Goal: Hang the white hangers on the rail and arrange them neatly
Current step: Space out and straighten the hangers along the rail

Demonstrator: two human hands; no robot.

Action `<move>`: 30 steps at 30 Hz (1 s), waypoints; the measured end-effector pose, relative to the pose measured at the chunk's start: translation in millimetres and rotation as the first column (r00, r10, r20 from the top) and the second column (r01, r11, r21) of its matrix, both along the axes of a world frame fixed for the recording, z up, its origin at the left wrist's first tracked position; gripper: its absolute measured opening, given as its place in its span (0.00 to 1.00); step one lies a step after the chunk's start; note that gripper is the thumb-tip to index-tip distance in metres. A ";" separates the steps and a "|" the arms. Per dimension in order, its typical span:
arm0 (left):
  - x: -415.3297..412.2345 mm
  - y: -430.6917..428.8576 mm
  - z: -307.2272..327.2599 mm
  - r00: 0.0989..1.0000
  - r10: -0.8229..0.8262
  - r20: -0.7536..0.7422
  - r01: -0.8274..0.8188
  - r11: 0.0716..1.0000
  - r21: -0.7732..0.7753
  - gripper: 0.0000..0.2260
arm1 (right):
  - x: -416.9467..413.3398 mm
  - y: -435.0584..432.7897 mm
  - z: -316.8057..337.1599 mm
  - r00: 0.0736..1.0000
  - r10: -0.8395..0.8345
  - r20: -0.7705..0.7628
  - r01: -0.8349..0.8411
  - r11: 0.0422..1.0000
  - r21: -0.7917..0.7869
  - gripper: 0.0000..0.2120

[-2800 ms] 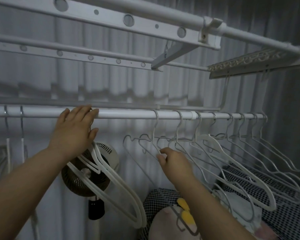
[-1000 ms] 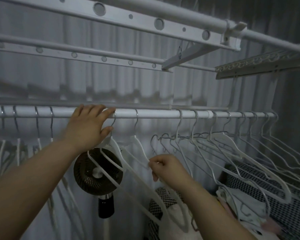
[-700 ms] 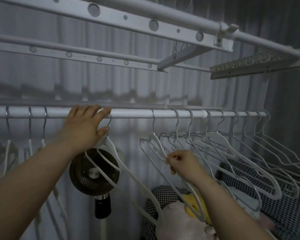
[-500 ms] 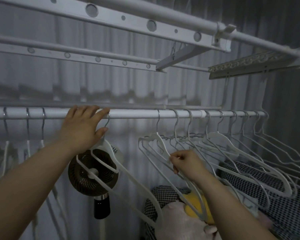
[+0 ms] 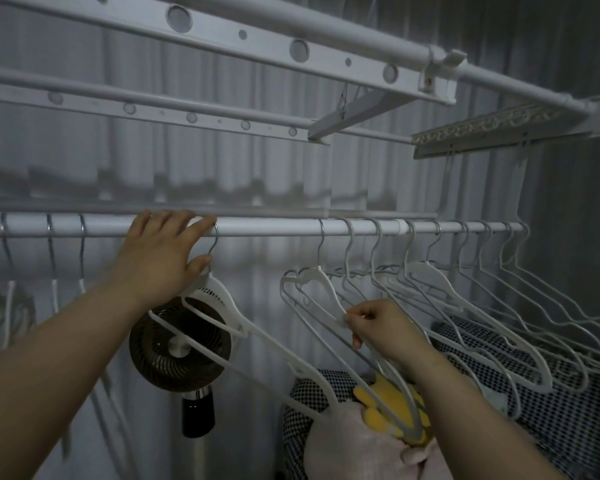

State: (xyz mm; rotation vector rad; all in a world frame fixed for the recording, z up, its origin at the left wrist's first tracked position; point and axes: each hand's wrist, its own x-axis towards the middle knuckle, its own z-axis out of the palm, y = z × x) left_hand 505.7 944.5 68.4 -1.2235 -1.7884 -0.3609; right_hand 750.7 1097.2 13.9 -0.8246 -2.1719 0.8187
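Right hand [image 5: 383, 329] pinches the shoulder of the leftmost bunched white hanger [image 5: 321, 292] on the rail [image 5: 267, 226], while left hand [image 5: 163, 258], fingers spread over the rail, steadies a lone hanger [image 5: 243, 332] hooked leftward across a gap.

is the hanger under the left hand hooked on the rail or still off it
Hooked on. Its metal hook curves over the rail just beside the left hand, and the white hanger hangs tilted below.
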 end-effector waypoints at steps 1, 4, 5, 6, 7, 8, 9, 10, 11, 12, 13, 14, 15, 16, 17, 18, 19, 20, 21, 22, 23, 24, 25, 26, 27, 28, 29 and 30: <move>-0.7 0.0 -0.3 1.000 0.001 -0.005 -0.001 1.000 0.007 0.27 | 0.6 -1.0 0.9 1.000 -0.002 0.020 0.003 1.000 -0.017 0.13; -3.1 -0.4 -0.1 0.999 0.005 -0.035 -0.005 1.000 0.012 0.26 | 1.0 -4.8 5.8 0.993 -0.046 0.106 0.043 0.999 0.030 0.12; -3.7 -0.6 -0.2 1.000 0.001 -0.030 -0.001 1.000 0.005 0.26 | 0.9 -5.9 8.5 0.988 -0.089 0.127 0.078 0.993 0.090 0.15; -3.6 -0.6 -0.3 1.000 -0.003 -0.016 0.003 1.000 -0.003 0.26 | 0.1 -7.1 11.9 0.982 -0.140 0.129 0.121 0.982 0.146 0.18; -4.2 -1.1 -0.4 1.000 -0.005 -0.005 0.004 1.000 -0.011 0.27 | -1.1 -9.7 15.4 0.976 -0.178 0.122 0.155 0.971 0.180 0.20; -4.3 -1.8 -0.2 1.000 -0.002 -0.002 0.002 1.000 -0.020 0.27 | -3.4 -12.2 18.1 0.973 -0.196 0.125 0.169 0.965 0.199 0.21; -4.2 -3.0 0.0 1.000 0.000 0.001 0.000 1.000 -0.026 0.28 | -5.9 -14.2 19.4 0.967 -0.202 0.156 0.166 0.962 0.215 0.23; -4.3 -3.9 0.0 1.000 0.000 0.006 0.000 1.000 -0.026 0.29 | -9.3 -15.5 19.6 0.956 -0.204 0.210 0.157 0.962 0.223 0.24; -4.5 -4.4 -0.1 1.000 -0.001 0.010 0.002 1.000 -0.022 0.29 | -12.6 -16.5 18.8 0.943 -0.205 0.264 0.147 0.963 0.224 0.26; -4.9 -4.5 -0.4 1.000 -0.003 0.008 0.003 1.000 -0.017 0.29 | -15.9 -17.5 17.2 0.932 -0.203 0.300 0.140 0.966 0.219 0.26; -5.3 -4.3 -0.9 1.000 -0.004 0.003 0.004 1.000 -0.011 0.30 | -18.6 -19.0 15.0 0.928 -0.198 0.316 0.133 0.968 0.214 0.26; -6.2 -3.8 -1.6 1.000 -0.006 -0.003 0.006 1.000 -0.003 0.29 | -21.3 -20.4 12.9 0.929 -0.191 0.317 0.127 0.969 0.213 0.25; -7.0 -3.8 -2.1 1.000 -0.006 -0.008 0.006 1.000 0.004 0.29 | -23.4 -21.8 10.9 0.931 -0.187 0.315 0.120 0.968 0.220 0.23; -7.6 -3.9 -2.1 1.000 -0.005 -0.019 0.005 1.000 0.012 0.29 | -25.5 -23.2 9.6 0.930 -0.186 0.318 0.114 0.966 0.233 0.22; -9.0 -4.5 -2.1 0.999 -0.003 -0.036 0.003 1.000 0.018 0.29 | -27.4 -24.6 8.8 0.924 -0.188 0.332 0.107 0.963 0.247 0.22; -9.6 -4.9 -1.7 0.999 -0.002 -0.051 0.004 1.000 0.021 0.28 | -29.0 -25.6 8.3 0.917 -0.188 0.353 0.099 0.962 0.255 0.22; -9.9 -5.4 -1.4 0.999 -0.005 -0.053 0.006 1.000 0.018 0.28 | -30.8 -26.2 7.8 0.908 -0.186 0.375 0.092 0.962 0.256 0.22; -9.8 -5.8 -1.2 0.999 -0.010 -0.045 0.010 1.000 0.011 0.28 | -32.4 -26.1 6.8 0.901 -0.184 0.393 0.085 0.963 0.255 0.21; -9.4 -6.1 -1.4 0.999 -0.014 -0.034 0.014 1.000 0.004 0.28 | -33.6 -25.5 5.7 0.896 -0.189 0.402 0.085 0.961 0.263 0.19; -9.1 -6.3 -1.7 1.000 -0.014 -0.025 0.014 1.000 -0.001 0.28 | -34.7 -24.3 4.4 0.894 -0.204 0.399 0.094 0.956 0.278 0.17; -8.9 -6.4 -2.0 1.000 -0.013 -0.018 0.013 1.000 -0.004 0.28 | -35.3 -23.0 2.9 0.895 -0.219 0.389 0.106 0.951 0.292 0.16; -9.4 -6.3 -2.4 1.000 -0.012 -0.012 0.012 1.000 -0.002 0.28 | -35.8 -22.0 1.4 0.898 -0.228 0.376 0.114 0.946 0.302 0.15; -10.3 -6.3 -2.5 1.000 -0.009 -0.007 0.009 1.000 0.001 0.29 | -36.0 -21.5 0.3 0.901 -0.231 0.367 0.116 0.944 0.310 0.15; -11.4 -6.2 -2.4 1.000 -0.005 -0.009 0.005 1.000 0.006 0.29 | -36.1 -21.7 -0.5 0.904 -0.228 0.362 0.112 0.942 0.315 0.15; -12.0 -6.0 -2.2 1.000 -0.001 -0.015 0.001 1.000 0.010 0.29 | -36.0 -22.0 -0.6 0.906 -0.219 0.362 0.101 0.943 0.318 0.14; -12.4 -5.7 -2.0 1.000 0.003 -0.024 -0.002 1.000 0.014 0.28 | -35.6 -22.5 -0.6 0.909 -0.208 0.361 0.088 0.943 0.322 0.15; -12.7 -5.4 -2.0 1.000 0.005 -0.029 -0.004 1.000 0.013 0.28 | -35.5 -23.2 -0.1 0.913 -0.196 0.356 0.075 0.942 0.327 0.15; -12.6 -5.1 -1.9 1.000 0.006 -0.028 -0.005 1.000 0.010 0.28 | -35.2 -23.8 0.3 0.917 -0.188 0.351 0.066 0.941 0.331 0.15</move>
